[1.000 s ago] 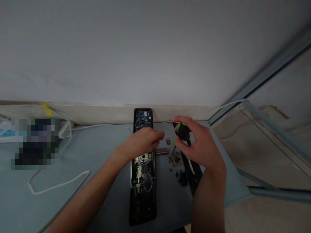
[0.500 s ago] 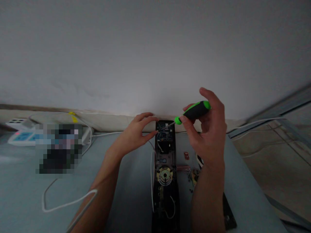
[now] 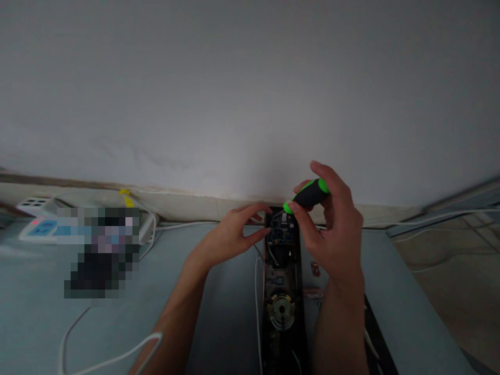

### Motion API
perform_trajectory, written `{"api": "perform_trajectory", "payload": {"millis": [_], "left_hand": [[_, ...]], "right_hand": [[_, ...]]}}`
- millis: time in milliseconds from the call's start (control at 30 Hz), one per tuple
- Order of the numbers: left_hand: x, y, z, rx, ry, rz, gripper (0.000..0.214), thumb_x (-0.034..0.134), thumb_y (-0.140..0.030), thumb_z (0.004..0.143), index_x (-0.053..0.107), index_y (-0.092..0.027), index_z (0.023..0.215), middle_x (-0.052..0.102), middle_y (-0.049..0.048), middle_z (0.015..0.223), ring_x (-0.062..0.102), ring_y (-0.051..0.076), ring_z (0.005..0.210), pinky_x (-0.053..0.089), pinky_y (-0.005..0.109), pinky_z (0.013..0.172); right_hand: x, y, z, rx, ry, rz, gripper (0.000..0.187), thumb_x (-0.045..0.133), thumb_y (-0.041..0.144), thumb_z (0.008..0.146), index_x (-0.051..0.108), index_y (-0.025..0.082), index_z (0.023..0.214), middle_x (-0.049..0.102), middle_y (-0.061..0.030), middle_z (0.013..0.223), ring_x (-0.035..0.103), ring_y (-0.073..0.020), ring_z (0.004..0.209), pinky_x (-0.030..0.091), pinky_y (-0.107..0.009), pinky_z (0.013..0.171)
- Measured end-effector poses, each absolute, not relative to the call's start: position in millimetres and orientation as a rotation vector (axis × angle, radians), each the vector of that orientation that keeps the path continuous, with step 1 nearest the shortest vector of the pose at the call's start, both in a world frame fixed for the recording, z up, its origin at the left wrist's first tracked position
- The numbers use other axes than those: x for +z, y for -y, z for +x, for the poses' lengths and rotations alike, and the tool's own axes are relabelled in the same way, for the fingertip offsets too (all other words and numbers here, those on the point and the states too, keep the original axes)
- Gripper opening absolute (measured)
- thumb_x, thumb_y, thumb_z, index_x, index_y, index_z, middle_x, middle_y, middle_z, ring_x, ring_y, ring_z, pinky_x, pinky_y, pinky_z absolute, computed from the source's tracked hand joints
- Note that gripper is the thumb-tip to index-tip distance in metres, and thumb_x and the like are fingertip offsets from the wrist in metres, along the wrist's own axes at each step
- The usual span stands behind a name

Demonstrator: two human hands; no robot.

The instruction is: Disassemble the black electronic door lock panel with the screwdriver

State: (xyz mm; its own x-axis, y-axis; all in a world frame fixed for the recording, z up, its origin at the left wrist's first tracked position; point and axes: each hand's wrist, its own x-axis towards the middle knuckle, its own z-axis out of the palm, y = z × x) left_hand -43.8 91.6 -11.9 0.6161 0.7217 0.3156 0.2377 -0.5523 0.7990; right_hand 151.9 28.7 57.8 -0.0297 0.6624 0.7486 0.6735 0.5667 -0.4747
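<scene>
A long black door-lock body (image 3: 282, 291) lies opened on the grey table (image 3: 219, 323), its blue circuit board (image 3: 281, 232) at the far end and a round brass part (image 3: 282, 309) lower down. My right hand (image 3: 332, 229) grips a black and green screwdriver (image 3: 308, 194), its tip at the top of the circuit board. My left hand (image 3: 234, 234) rests at the board's left edge, thumb and fingers curved apart and touching the lock's top corner, holding nothing I can see.
A white cable (image 3: 113, 357) loops over the table at the lower left. A white power strip (image 3: 41, 226) lies at the far left by the wall. A small red part (image 3: 314, 269) sits right of the lock. The table's right edge drops to the floor.
The view shifted, so the lock now sits further right and lower. My right hand lifted the screwdriver from the loose parts to the circuit board; my left hand moved up to the board's edge.
</scene>
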Motion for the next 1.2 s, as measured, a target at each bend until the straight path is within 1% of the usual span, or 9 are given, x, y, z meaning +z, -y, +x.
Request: {"api": "perform_trajectory", "payload": {"millis": [167,367,467,633,733,833,967,1100,1200], "left_hand": [[-11.5,-91.1,-41.3,0.782,-0.723,2.053,0.034,0.066,-0.024,0.096,0.059,-0.024,0.130,0.072,0.0033,0.120,0.072,0.017,0.099,0.059,0.034,0.094],[-10.2,-91.5,-39.4,0.787,-0.709,2.046,0.032,0.067,-0.024,0.096,0.059,-0.023,0.127,0.071,0.0031,0.115,0.071,0.016,0.095,0.060,0.034,0.091],[-9.7,-91.7,-38.7,0.799,-0.698,2.045,0.031,0.067,-0.024,0.096,0.060,-0.023,0.126,0.071,0.0030,0.114,0.071,0.016,0.095,0.060,0.034,0.091],[-8.0,-90.8,-37.8,0.792,-0.724,2.042,0.029,0.067,-0.025,0.095,0.061,-0.021,0.123,0.072,0.0033,0.109,0.071,0.017,0.095,0.060,0.035,0.091],[-9.3,-91.4,-37.9,0.797,-0.716,2.028,0.029,0.068,-0.025,0.094,0.062,-0.021,0.122,0.072,0.0043,0.114,0.071,0.017,0.096,0.060,0.036,0.092],[-12.6,-93.3,-38.2,0.800,-0.699,2.006,0.028,0.068,-0.026,0.094,0.062,-0.021,0.121,0.071,0.0053,0.118,0.072,0.017,0.096,0.060,0.035,0.092],[-13.8,-94.4,-37.7,0.812,-0.713,1.978,0.028,0.069,-0.028,0.093,0.062,-0.020,0.119,0.072,0.0056,0.113,0.072,0.017,0.092,0.061,0.034,0.088],[-11.4,-93.0,-36.6,0.812,-0.706,1.961,0.029,0.069,-0.027,0.093,0.062,-0.019,0.120,0.071,0.0067,0.114,0.072,0.018,0.092,0.061,0.037,0.089],[-11.9,-93.1,-36.2,0.807,-0.703,1.946,0.029,0.069,-0.027,0.092,0.063,-0.018,0.119,0.072,0.0065,0.108,0.071,0.018,0.092,0.061,0.038,0.090]], "right_hand": [[59.8,-30.2,150.1,-0.030,1.723,-1.109,0.068,0.066,0.015,0.093,0.042,0.037,0.153,0.063,-0.0032,0.138,0.068,-0.0189,0.108,0.061,-0.037,0.092],[63.2,-29.4,147.1,-0.011,1.756,-1.092,0.068,0.065,0.013,0.093,0.042,0.038,0.153,0.067,-0.0025,0.131,0.068,-0.0184,0.106,0.063,-0.032,0.085],[65.7,-28.4,147.0,-0.042,1.757,-1.098,0.068,0.065,0.013,0.093,0.042,0.039,0.152,0.067,-0.0027,0.132,0.069,-0.0187,0.107,0.063,-0.033,0.086],[66.8,-28.4,149.3,-0.082,1.780,-1.108,0.067,0.066,0.015,0.094,0.044,0.039,0.152,0.069,-0.0026,0.125,0.070,-0.0192,0.105,0.064,-0.033,0.087],[66.0,-29.3,150.0,-0.058,1.777,-1.084,0.068,0.066,0.014,0.093,0.043,0.039,0.152,0.068,-0.0021,0.129,0.069,-0.0181,0.105,0.063,-0.032,0.086],[63.7,-31.2,150.1,-0.033,1.754,-1.066,0.065,0.065,0.013,0.094,0.044,0.037,0.151,0.066,-0.0034,0.131,0.069,-0.0186,0.104,0.064,-0.034,0.085],[58.0,-33.9,150.6,-0.026,1.707,-1.080,0.062,0.066,0.017,0.094,0.044,0.036,0.149,0.065,-0.0052,0.134,0.069,-0.0197,0.098,0.064,-0.038,0.082],[55.4,-33.8,149.3,0.051,1.700,-1.062,0.062,0.066,0.017,0.094,0.042,0.034,0.148,0.062,-0.0075,0.139,0.069,-0.0238,0.109,0.063,-0.045,0.090],[56.9,-33.3,146.0,0.075,1.743,-1.020,0.057,0.064,0.014,0.094,0.045,0.032,0.145,0.065,-0.0066,0.133,0.069,-0.0226,0.110,0.063,-0.042,0.089]]}}
